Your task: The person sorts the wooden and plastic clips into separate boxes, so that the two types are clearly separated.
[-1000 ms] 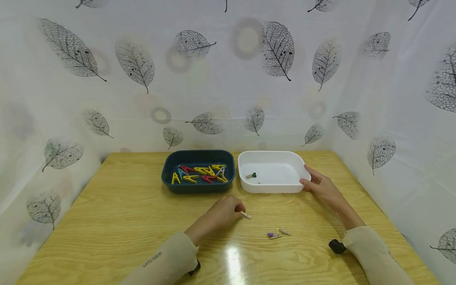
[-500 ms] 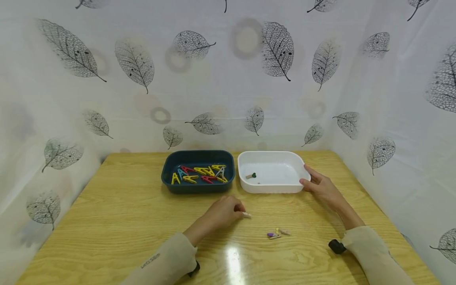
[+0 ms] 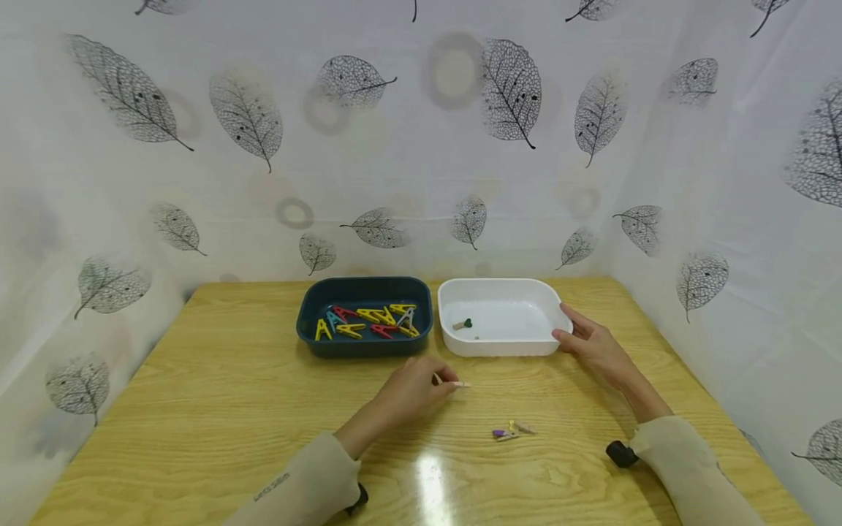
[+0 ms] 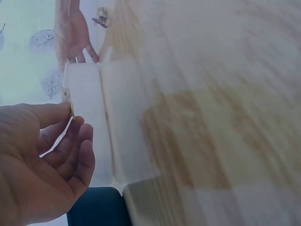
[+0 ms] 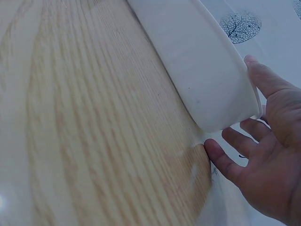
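My left hand (image 3: pixel 411 391) pinches a small wooden clothespin (image 3: pixel 463 384) between thumb and fingertips, over the table in front of the two trays. In the left wrist view the clothespin (image 4: pixel 72 109) is mostly hidden by the fingers, against the white tray behind. My right hand (image 3: pixel 597 353) holds the right end of the white tray (image 3: pixel 500 348), thumb at its rim in the right wrist view. Inside that tray lies a wooden clothespin with a green heart (image 3: pixel 467 323). Two mini clothespins, one purple-topped (image 3: pixel 505 435), one yellow-topped (image 3: pixel 522 427), lie together on the table.
Left of the white tray stands a dark blue tray (image 3: pixel 365 351) with several yellow, red, blue and grey plastic clothespins (image 3: pixel 351 330). A leaf-printed curtain (image 3: pixel 395 161) rises behind the wooden table (image 3: pixel 230 380) and at its sides.
My left hand has lifted slightly, carrying the clothespin a little up and to the right toward the white tray. The right hand and both trays stay in place.
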Tool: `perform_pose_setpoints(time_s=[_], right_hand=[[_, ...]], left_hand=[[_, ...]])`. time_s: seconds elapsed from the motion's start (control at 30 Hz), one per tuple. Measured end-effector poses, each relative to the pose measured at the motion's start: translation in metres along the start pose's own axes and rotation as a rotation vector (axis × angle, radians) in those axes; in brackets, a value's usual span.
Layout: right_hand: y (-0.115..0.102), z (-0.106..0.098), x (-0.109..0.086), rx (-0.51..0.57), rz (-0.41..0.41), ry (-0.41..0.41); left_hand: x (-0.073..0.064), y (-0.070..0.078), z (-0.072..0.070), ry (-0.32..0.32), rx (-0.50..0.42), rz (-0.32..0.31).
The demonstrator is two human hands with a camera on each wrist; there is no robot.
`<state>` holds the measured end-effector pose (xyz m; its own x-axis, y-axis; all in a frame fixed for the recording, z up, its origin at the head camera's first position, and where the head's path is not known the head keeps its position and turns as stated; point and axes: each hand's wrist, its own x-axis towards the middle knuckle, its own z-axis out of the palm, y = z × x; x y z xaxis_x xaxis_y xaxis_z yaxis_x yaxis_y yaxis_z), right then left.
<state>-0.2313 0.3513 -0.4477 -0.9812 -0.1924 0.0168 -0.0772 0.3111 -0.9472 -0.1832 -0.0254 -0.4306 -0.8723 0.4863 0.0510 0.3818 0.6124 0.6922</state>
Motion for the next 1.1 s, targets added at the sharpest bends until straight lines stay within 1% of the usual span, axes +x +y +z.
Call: perform_pose_setpoints(time_s=[0.2,0.27,0.37,0.43,0.67,0.93,1.1], right_hand=[[0.001,-0.001,0.001,-0.013,-0.005,0.0],[0.002,-0.001,0.001,-0.023,-0.008,0.002],[0.002,-0.001,0.002,-0.03,-0.01,0.004],[0.002,-0.001,0.002,-0.028,-0.007,0.006],[0.002,-0.001,0.001,-0.023,-0.005,0.01],[0.002,-0.001,0.0,-0.003,-0.007,0.002],[0.001,-0.001,0.0,0.002,-0.006,0.0]], left_hand=[[0.003,0.008,-0.005,0.038,-0.041,0.013],[0.005,0.011,-0.007,0.065,-0.037,0.021],[0.007,0.014,-0.011,0.117,-0.021,0.051],[0.008,0.018,-0.015,0.148,-0.014,0.057],[0.017,0.025,-0.019,0.205,-0.026,0.026],[0.031,0.026,-0.019,0.264,0.018,0.046],[0.041,0.027,-0.018,0.277,0.01,0.015]])
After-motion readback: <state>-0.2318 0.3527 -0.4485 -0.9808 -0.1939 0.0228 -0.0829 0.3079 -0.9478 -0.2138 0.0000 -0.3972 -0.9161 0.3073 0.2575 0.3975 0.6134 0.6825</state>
